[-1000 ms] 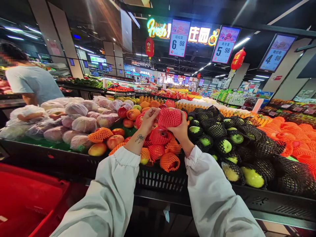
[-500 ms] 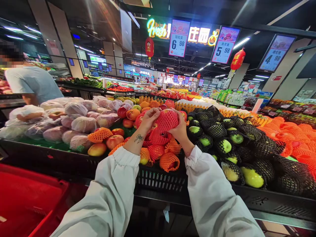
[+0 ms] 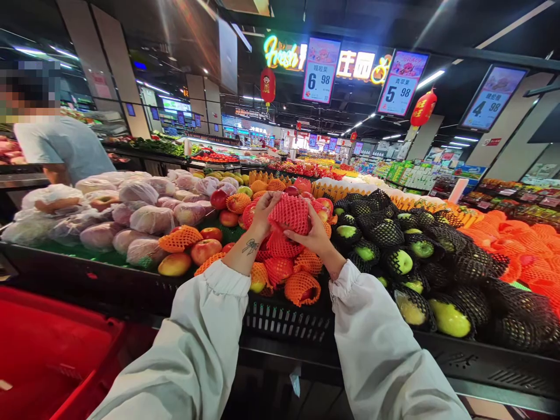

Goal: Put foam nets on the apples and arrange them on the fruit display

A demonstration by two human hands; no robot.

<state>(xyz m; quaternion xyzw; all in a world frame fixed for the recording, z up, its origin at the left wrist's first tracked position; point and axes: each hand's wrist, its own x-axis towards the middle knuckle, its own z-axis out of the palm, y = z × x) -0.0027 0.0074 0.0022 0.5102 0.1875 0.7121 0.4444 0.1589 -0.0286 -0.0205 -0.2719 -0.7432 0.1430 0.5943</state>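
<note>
Between my two hands, above the pile, is an apple in a red foam net. My left hand grips its left side, fingers closed at the net's upper edge. From the right, my right hand wraps round it, the thumb lying across its lower front. The fruit itself is mostly covered by the net. Directly below sit more netted apples, among them a red-netted one and an orange-netted one at the front. Bare red apples lie left of my left wrist.
Bagged fruit fills the left of the display; green apples in black nets are heaped at right. The black crate's slotted front borders the pile. A red basket stands lower left. A person in a light shirt is at far left.
The netted apple has turned slightly and shifted a little left between my hands, my right hand moving with it. The whole view has shifted slightly.
</note>
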